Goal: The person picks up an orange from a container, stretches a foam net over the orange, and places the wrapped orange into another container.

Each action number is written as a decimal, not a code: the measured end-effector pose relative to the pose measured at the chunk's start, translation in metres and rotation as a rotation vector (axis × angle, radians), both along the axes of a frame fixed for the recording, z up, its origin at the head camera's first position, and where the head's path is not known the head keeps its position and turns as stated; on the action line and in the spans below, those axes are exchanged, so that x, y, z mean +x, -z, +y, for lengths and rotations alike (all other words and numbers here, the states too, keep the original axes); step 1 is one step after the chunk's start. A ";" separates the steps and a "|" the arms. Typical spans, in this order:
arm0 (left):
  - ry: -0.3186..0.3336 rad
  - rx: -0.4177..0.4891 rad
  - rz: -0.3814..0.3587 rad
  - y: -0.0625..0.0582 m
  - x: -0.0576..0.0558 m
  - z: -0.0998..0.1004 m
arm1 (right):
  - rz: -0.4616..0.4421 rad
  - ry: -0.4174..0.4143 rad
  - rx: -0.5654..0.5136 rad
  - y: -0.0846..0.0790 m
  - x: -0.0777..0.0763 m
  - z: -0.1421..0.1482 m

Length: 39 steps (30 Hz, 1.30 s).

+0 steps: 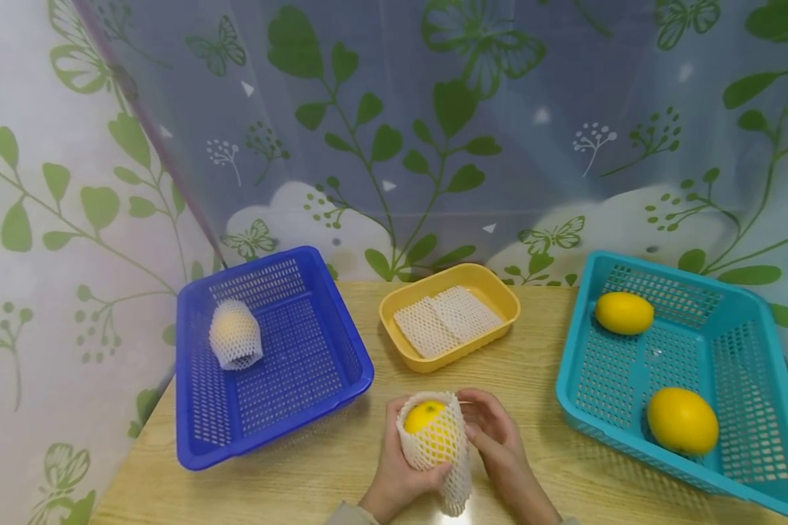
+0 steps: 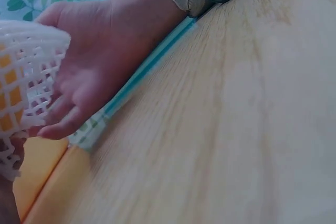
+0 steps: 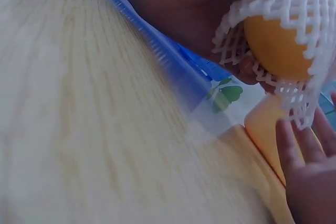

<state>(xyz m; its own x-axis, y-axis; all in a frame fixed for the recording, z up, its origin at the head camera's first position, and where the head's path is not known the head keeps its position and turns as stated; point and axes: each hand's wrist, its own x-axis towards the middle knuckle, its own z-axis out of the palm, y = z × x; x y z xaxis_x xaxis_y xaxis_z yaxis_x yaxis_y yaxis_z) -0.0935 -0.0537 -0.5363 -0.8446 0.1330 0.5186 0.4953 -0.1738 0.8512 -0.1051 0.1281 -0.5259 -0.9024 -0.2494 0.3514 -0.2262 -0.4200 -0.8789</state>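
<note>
In the head view my left hand (image 1: 400, 467) grips a smooth yellow fruit (image 1: 425, 417) that sits partly inside a white foam net sleeve (image 1: 458, 474). The fruit's top shows through the sleeve's mouth, and a loose length of net hangs down on the right. My right hand (image 1: 499, 445) is beside the sleeve, its fingertips right at the net's right edge. The right wrist view shows this hand's fingers (image 3: 287, 142) extended against the lower tip of the net, with orange-yellow fruit (image 3: 278, 48) bare above it.
A blue basket (image 1: 187, 364) at left contains one netted fruit (image 1: 231, 328). Behind the hands, a yellow tray (image 1: 427, 364) holds flat foam nets (image 1: 446, 317). The teal basket (image 1: 568, 394) at right contains two bare yellow fruits (image 1: 683, 421). A patterned curtain (image 1: 394, 146) borders the wooden table (image 1: 289, 481).
</note>
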 end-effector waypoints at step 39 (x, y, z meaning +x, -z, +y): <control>-0.093 0.133 -0.280 -0.017 0.001 0.002 | -0.122 -0.246 -0.237 -0.002 -0.006 0.008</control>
